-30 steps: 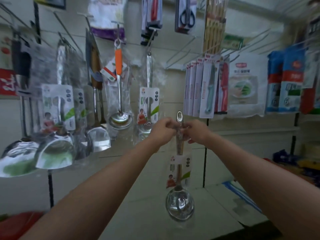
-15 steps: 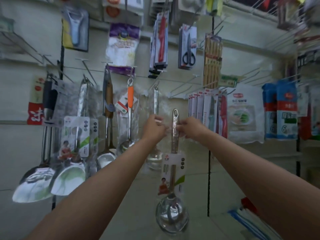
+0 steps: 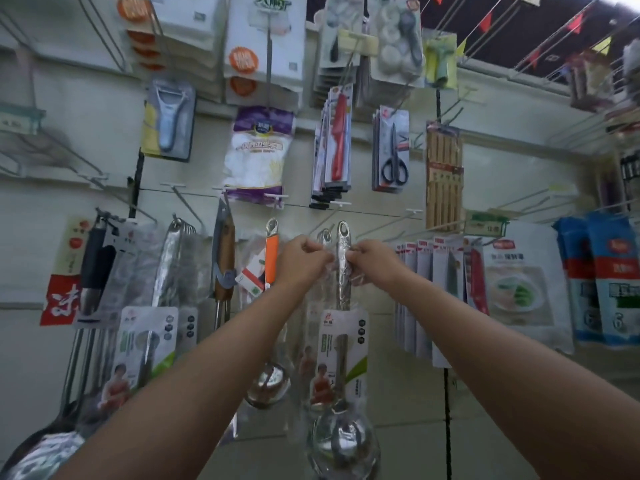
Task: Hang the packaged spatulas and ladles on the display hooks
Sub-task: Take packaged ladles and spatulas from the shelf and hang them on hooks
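A packaged steel ladle (image 3: 343, 358) in a clear bag with a printed card hangs upright between my hands, its bowl low in the frame. My left hand (image 3: 302, 261) and my right hand (image 3: 372, 263) both pinch the bag at the upper handle, one on each side. The handle's hole end sticks up above my fingers, level with a bare display hook (image 3: 384, 230) that juts out from the wall just to its right. Another packaged ladle (image 3: 323, 237) hangs right behind the one I hold. An orange-handled ladle (image 3: 271, 258) hangs to the left.
Packaged spatulas (image 3: 149, 334) and a wooden-handled turner (image 3: 223, 258) fill the hooks at left. Carded knives (image 3: 433, 289) and bagged goods (image 3: 523, 285) hang at right. Above hang scissors (image 3: 393, 157), red knives (image 3: 337, 143), a peeler (image 3: 169, 119) and several bare wire hooks.
Both hands have lifted the ladle higher, from below the hanging goods up to the level of the hooks. My view has tilted upward, so more of the upper wall shows.
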